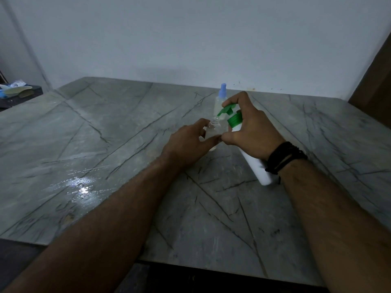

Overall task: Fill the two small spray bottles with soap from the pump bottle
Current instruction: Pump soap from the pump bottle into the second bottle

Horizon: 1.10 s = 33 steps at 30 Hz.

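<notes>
So the left hand is wrapped around the open spray bottle, a small clear one with its cap off and the threaded neck showing, thumb and fingers curled on either side of it. The bottle stands upright on the table, roughly mid-table and a bit toward the far side.

The right hand grips the pump bottle, white body with a green collar and pump head, tilted so its base points back toward the person and hangs off the surface. The index finger lies over the top of the green pump, and the nozzle tip sits right at the open neck, touching or just above it, hard to say which. The right thumb tip meets the left thumb tip beside the small bottle. A black wristband sits on the right wrist.

The second spray bottle, clear with a pale blue sprayer top on, stands upright just behind the hands, close to the far edge by the wall.

Room-wise: the whole left half of the marble-look slab is open apart from a wet shiny patch near the front left. The near edge runs under both forearms. Some clutter sits past the far left corner, well apart from everything.
</notes>
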### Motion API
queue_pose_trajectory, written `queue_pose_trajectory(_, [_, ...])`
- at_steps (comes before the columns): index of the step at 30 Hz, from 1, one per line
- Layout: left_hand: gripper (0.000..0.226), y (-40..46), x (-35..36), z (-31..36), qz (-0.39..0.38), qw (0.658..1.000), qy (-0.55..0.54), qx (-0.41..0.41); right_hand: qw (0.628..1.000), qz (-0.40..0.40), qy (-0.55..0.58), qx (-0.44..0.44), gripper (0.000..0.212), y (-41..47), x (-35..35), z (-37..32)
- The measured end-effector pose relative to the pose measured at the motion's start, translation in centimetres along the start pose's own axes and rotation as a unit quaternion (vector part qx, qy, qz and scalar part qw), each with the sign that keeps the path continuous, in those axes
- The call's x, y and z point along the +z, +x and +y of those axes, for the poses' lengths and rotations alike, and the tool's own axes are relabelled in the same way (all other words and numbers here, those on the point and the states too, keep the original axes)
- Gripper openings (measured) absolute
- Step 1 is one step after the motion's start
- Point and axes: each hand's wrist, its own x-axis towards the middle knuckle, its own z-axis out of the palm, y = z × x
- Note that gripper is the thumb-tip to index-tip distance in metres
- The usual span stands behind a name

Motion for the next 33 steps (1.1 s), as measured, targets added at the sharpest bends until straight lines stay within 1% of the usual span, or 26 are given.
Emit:
queue_pose_trajectory(4, [0.059,-0.09,-0.08,0.03,0.000,1.000,-0.007,0.000,1.000,0.002,-0.007,-0.004,0.067,-0.03,0.11,0.06])
queue_pose_trajectory(11, [0.058,0.00,-0.05,0.11,-0.005,1.000,-0.008,-0.004,1.000,0.006,-0.014,-0.002,0.062,0.11,0.08,0.07])
queue_pose_trajectory(17, [0.057,0.02,-0.07,0.08,-0.003,1.000,-0.004,-0.003,1.000,0.012,-0.022,-0.008,0.069,0.07,0.36,0.23])
queue_pose_trajectory(25, [0.059,-0.01,-0.11,0.26,-0.003,1.000,-0.001,-0.004,1.000,0.019,-0.012,-0.001,0.064,0.18,0.20,0.32])
queue_pose_trajectory(33, [0.056,-0.10,-0.07,-0.08,-0.003,1.000,-0.015,0.002,1.000,0.008,-0.015,-0.013,0.067,0.00,0.36,0.15])
